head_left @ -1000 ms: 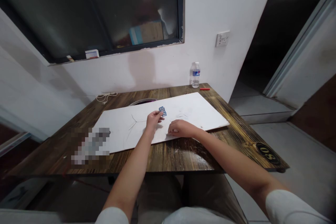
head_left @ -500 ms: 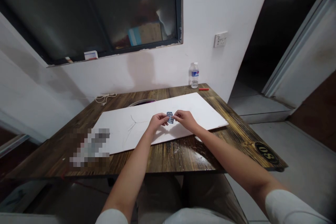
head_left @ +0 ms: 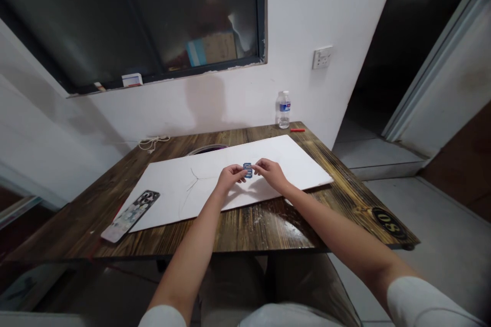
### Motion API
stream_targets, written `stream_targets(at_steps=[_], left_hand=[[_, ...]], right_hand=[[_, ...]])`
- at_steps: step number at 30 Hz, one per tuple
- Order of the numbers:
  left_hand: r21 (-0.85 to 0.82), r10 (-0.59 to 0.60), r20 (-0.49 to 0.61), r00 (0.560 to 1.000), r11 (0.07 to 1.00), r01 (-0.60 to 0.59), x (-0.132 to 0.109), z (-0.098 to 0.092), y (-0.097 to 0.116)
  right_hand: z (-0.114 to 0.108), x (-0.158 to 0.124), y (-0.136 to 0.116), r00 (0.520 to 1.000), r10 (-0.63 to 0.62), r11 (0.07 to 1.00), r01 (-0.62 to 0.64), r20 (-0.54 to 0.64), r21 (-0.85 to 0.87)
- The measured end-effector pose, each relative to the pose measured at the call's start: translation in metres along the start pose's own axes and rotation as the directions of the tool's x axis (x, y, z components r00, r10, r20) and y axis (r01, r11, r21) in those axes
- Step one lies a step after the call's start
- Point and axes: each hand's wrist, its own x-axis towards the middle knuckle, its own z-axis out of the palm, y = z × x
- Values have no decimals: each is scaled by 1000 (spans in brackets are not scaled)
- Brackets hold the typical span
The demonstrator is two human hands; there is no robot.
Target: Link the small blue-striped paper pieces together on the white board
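Blue piece [head_left: 247, 170], patterned, too small to identify, held just above the white board [head_left: 169, 199] near its middle. Left hand [head_left: 229, 178] pinches its left side, thumb and fingers. Right hand [head_left: 270, 172] curled, fingertips at its right edge; can't tell if gripping. Board lies on dark wood table [head_left: 245, 235]. Phone [head_left: 132, 214] slants over board's left end. Clear bottle [head_left: 284, 110] upright by wall, red stick [head_left: 297, 130] just beside.
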Motion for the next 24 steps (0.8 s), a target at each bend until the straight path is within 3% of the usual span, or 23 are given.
stream_targets(at_steps=[4, 9, 17, 21, 24], left_hand=[[-43, -45, -198, 979, 998, 37, 2, -2, 1], [-92, -82, -276, 958, 994, 59, 3, -4, 2], [-99, -78, -265, 961, 994, 53, 2, -3, 3], [-82, -73, -255, 964, 995, 53, 1, -2, 3], [-78, -73, -248, 966, 995, 55, 1, -2, 3]], right_hand=[[-4, 1, 4, 980, -110, 937, 158, 166, -312], [-3, 0, 4, 869, -90, 761, 375, 486, -530], [-24, 3, -6, 713, -86, 770, 491, 696, -407], [-27, 2, -12, 657, -147, 742, 567, 739, -357], [-25, 1, -15, 644, -168, 733, 588, 746, -342]])
